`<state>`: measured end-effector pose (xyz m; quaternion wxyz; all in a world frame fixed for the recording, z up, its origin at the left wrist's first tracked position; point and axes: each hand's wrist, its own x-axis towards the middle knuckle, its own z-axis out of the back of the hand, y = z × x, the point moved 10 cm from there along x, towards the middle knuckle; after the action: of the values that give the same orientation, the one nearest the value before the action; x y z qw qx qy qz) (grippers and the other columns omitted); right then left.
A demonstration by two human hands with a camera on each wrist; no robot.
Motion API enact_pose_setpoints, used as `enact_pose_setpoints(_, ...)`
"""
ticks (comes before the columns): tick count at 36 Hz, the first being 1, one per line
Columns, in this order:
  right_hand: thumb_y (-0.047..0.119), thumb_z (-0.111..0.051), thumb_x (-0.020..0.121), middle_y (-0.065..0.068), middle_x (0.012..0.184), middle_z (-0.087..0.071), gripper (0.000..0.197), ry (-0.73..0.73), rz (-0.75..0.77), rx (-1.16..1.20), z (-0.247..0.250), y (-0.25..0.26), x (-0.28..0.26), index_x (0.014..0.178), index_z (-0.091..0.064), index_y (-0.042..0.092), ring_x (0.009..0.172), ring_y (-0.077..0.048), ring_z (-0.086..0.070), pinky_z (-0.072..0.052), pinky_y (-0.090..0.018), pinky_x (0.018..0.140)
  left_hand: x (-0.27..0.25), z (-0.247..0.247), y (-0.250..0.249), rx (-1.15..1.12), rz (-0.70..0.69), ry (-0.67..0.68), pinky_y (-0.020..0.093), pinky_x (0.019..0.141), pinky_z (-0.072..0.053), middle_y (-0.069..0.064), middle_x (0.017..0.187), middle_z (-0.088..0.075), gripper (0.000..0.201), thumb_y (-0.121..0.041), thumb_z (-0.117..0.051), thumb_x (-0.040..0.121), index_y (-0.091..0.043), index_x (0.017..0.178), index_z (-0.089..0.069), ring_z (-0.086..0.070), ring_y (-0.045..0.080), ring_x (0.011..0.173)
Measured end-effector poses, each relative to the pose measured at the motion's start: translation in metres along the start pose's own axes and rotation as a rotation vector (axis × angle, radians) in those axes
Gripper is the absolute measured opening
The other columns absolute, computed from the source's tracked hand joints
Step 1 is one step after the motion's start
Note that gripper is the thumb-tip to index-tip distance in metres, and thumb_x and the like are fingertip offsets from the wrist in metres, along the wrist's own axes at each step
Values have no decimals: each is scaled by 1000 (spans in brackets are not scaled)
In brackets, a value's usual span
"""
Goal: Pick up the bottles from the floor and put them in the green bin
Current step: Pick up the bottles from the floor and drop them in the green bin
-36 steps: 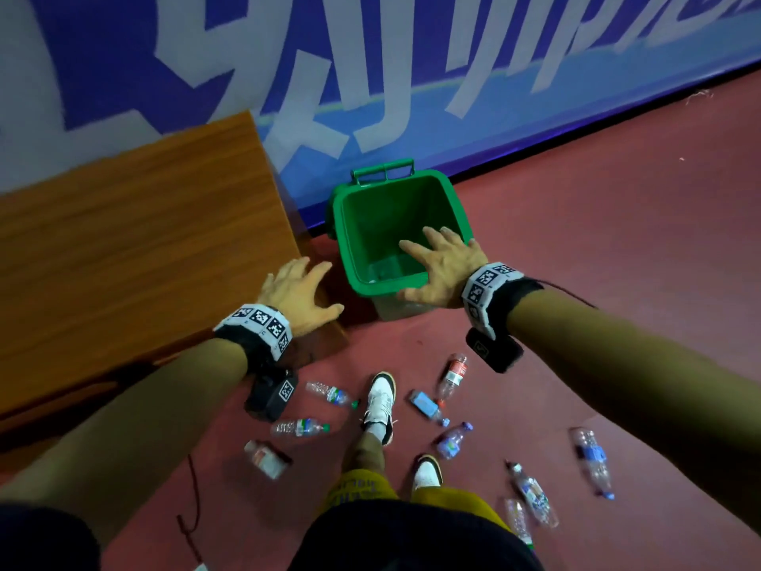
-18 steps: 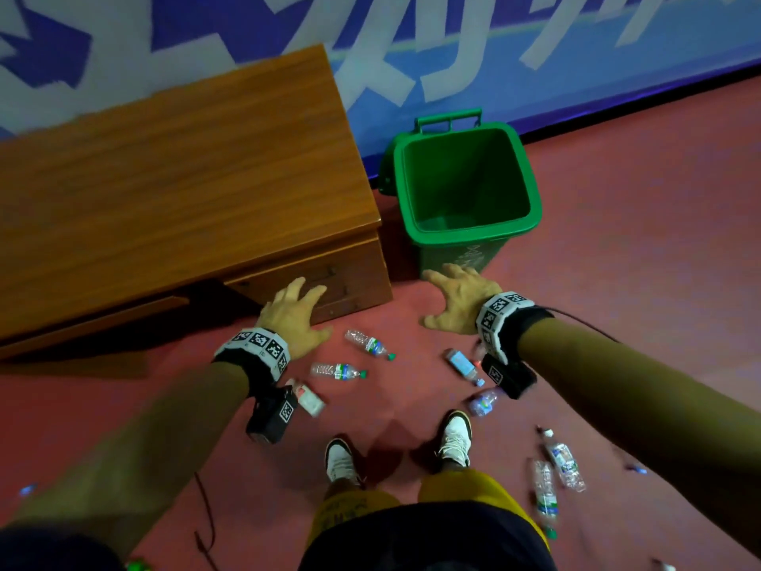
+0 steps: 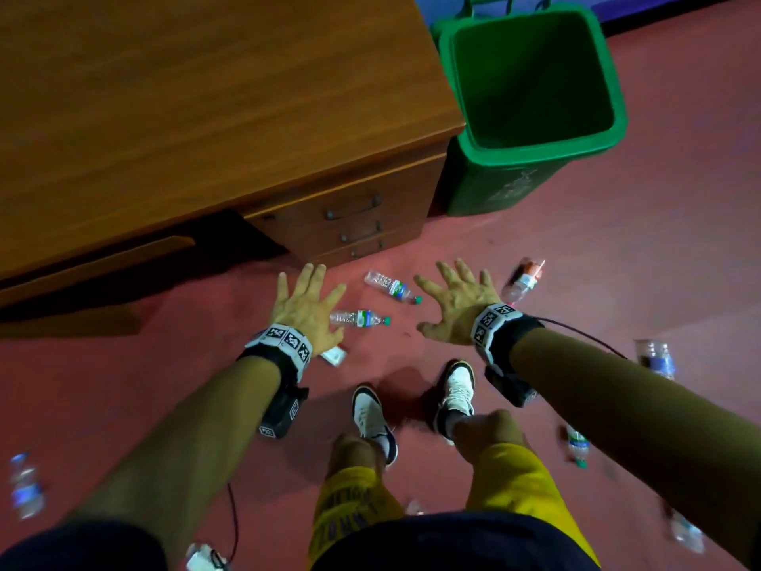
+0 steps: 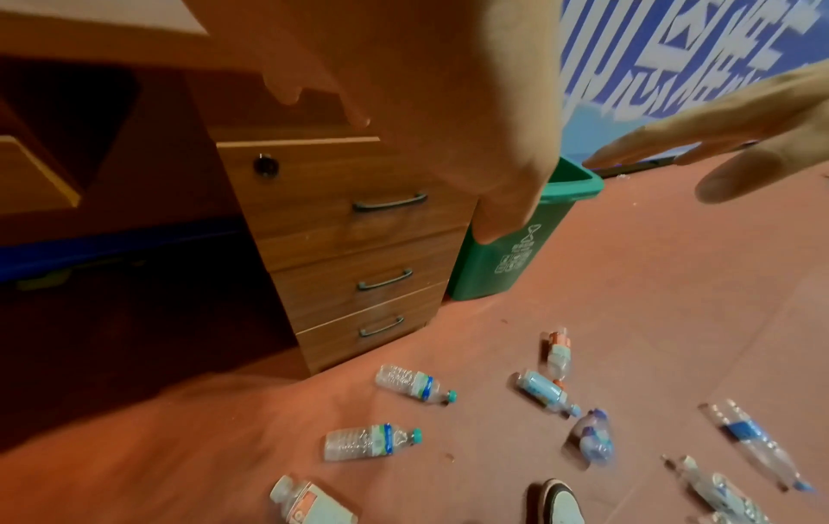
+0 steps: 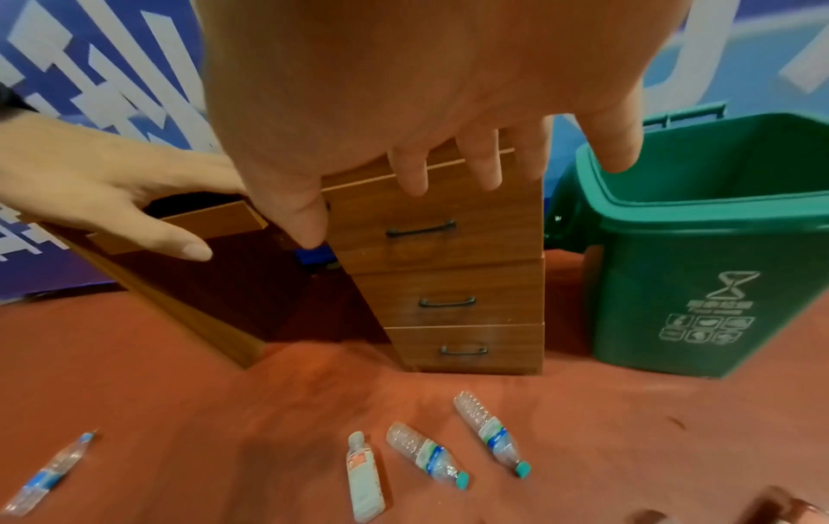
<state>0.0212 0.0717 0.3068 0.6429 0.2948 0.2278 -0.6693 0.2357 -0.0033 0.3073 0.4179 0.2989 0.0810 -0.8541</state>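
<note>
Several clear plastic bottles lie scattered on the red floor. Two with teal caps, one bottle and another bottle, lie between my hands. My left hand hovers above the floor with fingers spread, holding nothing. My right hand hovers likewise, fingers spread and empty. A red-labelled bottle lies just right of the right hand. The green bin stands open at the upper right, beside the desk.
A wooden desk with a drawer unit fills the upper left. My two feet in white shoes stand below the hands. More bottles lie right and a bottle far left. A blue wall runs behind.
The view has tipped down and closer to the floor. Both hands have dropped from the bin's height toward the bottles by the desk, still empty.
</note>
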Motion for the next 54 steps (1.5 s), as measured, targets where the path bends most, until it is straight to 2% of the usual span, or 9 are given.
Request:
enact_pose_setpoints(22, 65, -52, 84, -8, 165, -7, 86, 45, 72, 27, -294, -35, 338, 154, -8, 42, 151, -35, 0, -11, -58, 120, 272, -370, -76, -168, 60, 107, 57, 120, 0, 11, 165, -5, 89, -53, -60, 81, -33, 156, -17, 7, 31, 151)
enact_pose_setpoints(25, 64, -53, 85, -9, 165, -4, 87, 42, 108, 10, -328, -30, 381, 154, -5, 43, 151, -37, 0, -11, -59, 120, 305, -417, -87, -186, 60, 156, 56, 120, 1, 11, 165, -4, 89, -41, -65, 83, -34, 157, -15, 8, 31, 152)
enact_pose_setpoints(30, 60, -56, 85, -5, 165, 12, 93, 36, 130, -5, -370, -25, 439, 153, 7, 47, 151, -40, 6, -11, -59, 120, 345, -475, -94, -202, 80, 223, 54, 121, 4, 8, 166, 0, 77, -11, -43, 95, -38, 157, -7, 11, 38, 151)
enact_pose_setpoints(35, 43, -59, 87, -4, 163, 21, 94, 10, 129, 26, -400, -20, 486, 152, 9, 50, 151, -38, 5, -10, -55, 121, 368, -528, -90, -199, 97, 268, 56, 120, 6, 9, 166, -6, 60, -24, -30, 104, -43, 155, -5, 3, 36, 152)
enact_pose_setpoints(39, 16, -50, 92, -5, 164, 7, 82, -44, 128, 138, -412, -21, 505, 149, -6, 55, 144, -43, -17, -32, -53, 114, 370, -533, -93, -161, 64, 222, 58, 120, 2, 10, 140, -37, 66, -26, -48, 96, -43, 153, -19, -32, 33, 137)
enact_pose_setpoints(41, 9, -42, 95, -9, 161, -9, 73, -51, 140, 200, -411, -23, 504, 148, -18, 54, 133, -43, -32, -41, -51, 107, 364, -528, -98, -134, 17, 218, 53, 118, -14, 6, 136, -41, 69, -28, -53, 90, -43, 150, -24, -38, 31, 129)
enact_pose_setpoints(44, 0, -40, 93, -8, 157, -16, 78, -10, 128, 221, -400, -28, 487, 143, -22, 57, 129, -42, -34, -42, -53, 104, 352, -501, -102, -101, -34, 210, 43, 100, -32, 1, 139, -45, 72, -34, -59, 82, -44, 147, -27, -41, 28, 123)
enact_pose_setpoints(48, -2, -39, 88, -6, 154, -20, 82, 1, 136, 202, -354, -32, 428, 141, -21, 59, 130, -40, -33, -39, -54, 105, 317, -427, -104, -110, -52, 207, 42, 100, -37, 4, 139, -45, 70, -35, -59, 88, -43, 149, -25, -47, 30, 121)
enact_pose_setpoints(54, 10, -46, 85, -8, 153, -23, 78, -79, 110, 194, -210, -56, 279, 146, -24, 54, 124, -37, -36, -40, -50, 101, 225, -247, -118, -86, -164, 143, 42, 93, -49, 4, 134, -39, 90, -41, -65, 81, -41, 154, -13, -53, 30, 113)
